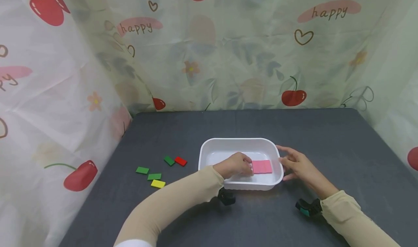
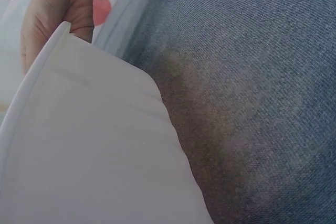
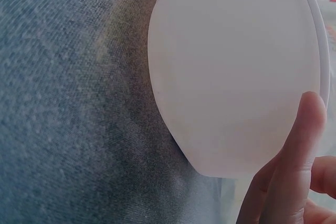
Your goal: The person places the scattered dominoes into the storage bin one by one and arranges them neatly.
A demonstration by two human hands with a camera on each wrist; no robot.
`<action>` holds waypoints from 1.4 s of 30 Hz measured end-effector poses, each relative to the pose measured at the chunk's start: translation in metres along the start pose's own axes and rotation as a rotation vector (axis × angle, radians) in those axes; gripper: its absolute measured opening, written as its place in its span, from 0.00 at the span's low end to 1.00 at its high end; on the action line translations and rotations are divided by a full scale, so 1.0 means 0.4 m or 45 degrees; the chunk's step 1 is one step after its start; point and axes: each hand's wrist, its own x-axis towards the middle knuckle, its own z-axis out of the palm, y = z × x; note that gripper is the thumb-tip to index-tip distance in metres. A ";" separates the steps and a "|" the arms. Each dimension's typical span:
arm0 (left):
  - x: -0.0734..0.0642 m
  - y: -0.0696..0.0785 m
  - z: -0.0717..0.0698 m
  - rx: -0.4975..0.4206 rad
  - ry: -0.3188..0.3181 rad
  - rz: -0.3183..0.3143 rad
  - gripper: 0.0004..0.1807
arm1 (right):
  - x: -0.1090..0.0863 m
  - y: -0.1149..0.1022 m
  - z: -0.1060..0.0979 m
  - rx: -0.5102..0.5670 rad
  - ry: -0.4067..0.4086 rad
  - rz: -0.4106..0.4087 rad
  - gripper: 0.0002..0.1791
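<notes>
Reading "happy," cloth behind white tray

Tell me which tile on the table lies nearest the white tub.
The red tile, the only red one; it lies closer to the tub than the yellow tile and the three green tiles.

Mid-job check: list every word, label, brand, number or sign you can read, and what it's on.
"happy": left pink oval on the white cherry-print back cloth.
"happy": right pink oval, same cloth.
"py", cut off by the picture's edge: pink oval, white cherry-print left cloth.
No text readable on the white rectangular tray or flat coloured rectangles.
Black wrist devices: too small to tell.
</notes>
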 end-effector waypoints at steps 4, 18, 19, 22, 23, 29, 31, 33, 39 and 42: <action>-0.002 -0.002 -0.010 -0.114 -0.020 0.029 0.25 | 0.001 0.005 -0.002 0.004 -0.010 -0.001 0.33; -0.169 0.053 -0.248 -0.409 0.040 0.297 0.21 | 0.003 0.006 -0.002 -0.004 -0.006 -0.001 0.34; -0.185 0.049 -0.269 -0.418 0.076 0.318 0.21 | 0.003 0.006 -0.002 -0.006 -0.004 0.003 0.34; -0.223 0.025 -0.325 -0.438 0.202 0.344 0.20 | 0.002 0.005 -0.002 -0.014 0.002 0.008 0.34; -0.233 0.013 -0.341 -0.448 0.235 0.352 0.21 | 0.002 0.005 -0.002 -0.015 0.003 0.007 0.34; -0.254 -0.091 -0.388 -0.447 0.463 0.273 0.22 | 0.001 0.006 -0.002 -0.007 -0.001 -0.001 0.34; -0.247 -0.135 -0.387 -0.431 0.533 0.234 0.23 | 0.000 0.006 -0.003 -0.011 0.002 -0.003 0.34; -0.238 -0.182 -0.381 -0.396 0.594 0.201 0.24 | 0.001 0.006 -0.003 -0.010 0.003 -0.001 0.34; -0.216 -0.294 -0.353 -0.295 0.736 0.011 0.30 | 0.002 0.005 -0.001 0.000 0.000 -0.007 0.34; -0.209 -0.328 -0.341 -0.252 0.773 -0.050 0.31 | 0.000 0.005 -0.001 -0.006 0.001 -0.009 0.34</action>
